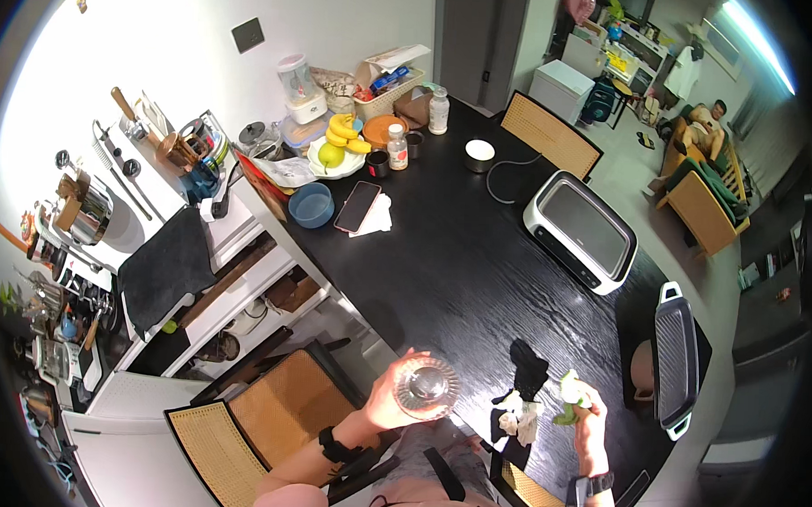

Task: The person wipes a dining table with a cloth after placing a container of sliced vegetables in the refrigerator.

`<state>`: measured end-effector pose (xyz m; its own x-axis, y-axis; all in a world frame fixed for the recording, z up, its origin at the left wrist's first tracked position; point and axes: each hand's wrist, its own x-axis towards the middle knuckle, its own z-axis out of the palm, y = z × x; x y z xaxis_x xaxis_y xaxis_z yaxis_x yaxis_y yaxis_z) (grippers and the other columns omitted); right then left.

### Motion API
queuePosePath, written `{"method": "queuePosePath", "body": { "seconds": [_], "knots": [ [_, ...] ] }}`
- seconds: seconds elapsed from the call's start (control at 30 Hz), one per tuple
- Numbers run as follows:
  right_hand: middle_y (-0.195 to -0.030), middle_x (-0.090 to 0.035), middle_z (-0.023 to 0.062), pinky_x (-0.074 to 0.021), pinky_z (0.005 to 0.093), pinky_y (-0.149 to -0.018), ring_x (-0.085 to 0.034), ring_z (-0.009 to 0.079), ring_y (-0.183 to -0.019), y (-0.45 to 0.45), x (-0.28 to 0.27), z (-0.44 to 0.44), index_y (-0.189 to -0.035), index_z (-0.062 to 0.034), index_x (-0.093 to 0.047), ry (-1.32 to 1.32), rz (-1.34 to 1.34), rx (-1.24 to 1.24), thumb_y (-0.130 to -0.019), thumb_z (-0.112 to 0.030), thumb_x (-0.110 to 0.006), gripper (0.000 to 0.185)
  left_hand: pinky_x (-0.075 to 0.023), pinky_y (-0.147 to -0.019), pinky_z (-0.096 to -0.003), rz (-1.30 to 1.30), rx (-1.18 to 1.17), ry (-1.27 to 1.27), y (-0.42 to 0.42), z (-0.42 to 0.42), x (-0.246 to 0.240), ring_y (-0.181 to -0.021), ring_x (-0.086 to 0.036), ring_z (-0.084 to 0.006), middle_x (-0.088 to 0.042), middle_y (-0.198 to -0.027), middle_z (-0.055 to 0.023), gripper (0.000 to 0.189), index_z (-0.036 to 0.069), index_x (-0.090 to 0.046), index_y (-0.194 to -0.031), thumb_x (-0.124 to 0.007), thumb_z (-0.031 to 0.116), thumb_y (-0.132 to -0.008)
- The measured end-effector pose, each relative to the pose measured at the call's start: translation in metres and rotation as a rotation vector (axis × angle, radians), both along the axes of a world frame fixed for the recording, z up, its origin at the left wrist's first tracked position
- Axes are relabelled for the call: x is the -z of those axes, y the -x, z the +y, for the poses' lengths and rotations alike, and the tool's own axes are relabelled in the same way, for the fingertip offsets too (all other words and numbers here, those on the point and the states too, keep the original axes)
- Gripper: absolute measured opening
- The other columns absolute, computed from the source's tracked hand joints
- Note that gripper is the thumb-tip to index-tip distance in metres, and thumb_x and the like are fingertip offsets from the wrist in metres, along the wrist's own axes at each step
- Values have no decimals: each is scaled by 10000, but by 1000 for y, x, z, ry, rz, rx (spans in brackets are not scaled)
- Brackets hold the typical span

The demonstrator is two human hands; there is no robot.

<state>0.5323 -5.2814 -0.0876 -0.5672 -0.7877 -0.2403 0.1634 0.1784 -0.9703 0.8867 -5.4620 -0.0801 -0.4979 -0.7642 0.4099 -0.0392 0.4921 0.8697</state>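
Note:
My left hand [382, 400] is wrapped around a clear ribbed glass [428, 390], seen from above near the table's edge. Between the fingers of my right hand [592, 415] is a small crumpled green-and-white item [570, 397], which might be a leaf or a wrapper. Crumpled white tissues [524, 420] lie on the black table [439, 275], between my two hands. Just beyond them is a black patch [528, 369]; I cannot tell whether it is cloth or shadow.
A white electric cooker [581, 229] stands to the right, with a ribbed grill pan [676, 360] at the table's right edge. A phone [358, 207], a blue bowl [311, 205] and a fruit plate [347, 167] sit farther back. Cane chairs [293, 400] flank the table. A person sits across the room.

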Motion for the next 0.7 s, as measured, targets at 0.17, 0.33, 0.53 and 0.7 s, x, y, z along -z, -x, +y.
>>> {"method": "queuePosePath", "body": {
  "seconds": [0.17, 0.33, 0.53, 0.7],
  "knots": [
    [-1132, -592, 78, -511, 343, -867, -598, 209, -991, -22, -32, 79, -1280, 1, -488, 186, -733, 194, -831, 43, -507, 452, -311, -1134, -441, 114, 155, -8, 35, 19, -9, -1202, -556, -256, -591, -1234, -129, 828, 33, -453, -1280, -907, 173, -602],
    [-1119, -603, 124, -508, 368, -866, -608, 228, -989, -70, -52, 160, -1148, 16, -504, 78, -114, 389, -782, 81, -623, 391, -327, -1119, -445, 141, 307, 67, 66, 48, -18, -1218, -541, -275, -586, -1238, -143, 855, 45, -439, -1293, -916, 182, -597],
    [-1105, -633, 123, -477, 308, -826, -578, 188, -987, -99, -60, 278, -1112, 61, -607, -297, 307, 399, -867, -6, -615, 254, -403, -1054, -399, 136, 494, -80, 83, 112, -28, -1160, -578, -252, -616, -1180, -139, 871, 49, -410, -1305, -913, 171, -604],
    [-1107, -630, 125, -471, 313, -846, -577, 197, -993, -141, -78, 352, -1113, 66, -605, -100, 6, 586, -862, -6, -620, 261, -433, -1021, -387, 16, 594, -95, 91, 184, -49, -1171, -563, -227, -578, -1241, -144, 929, 29, -386, -1316, -927, 179, -575]
  ]
}}
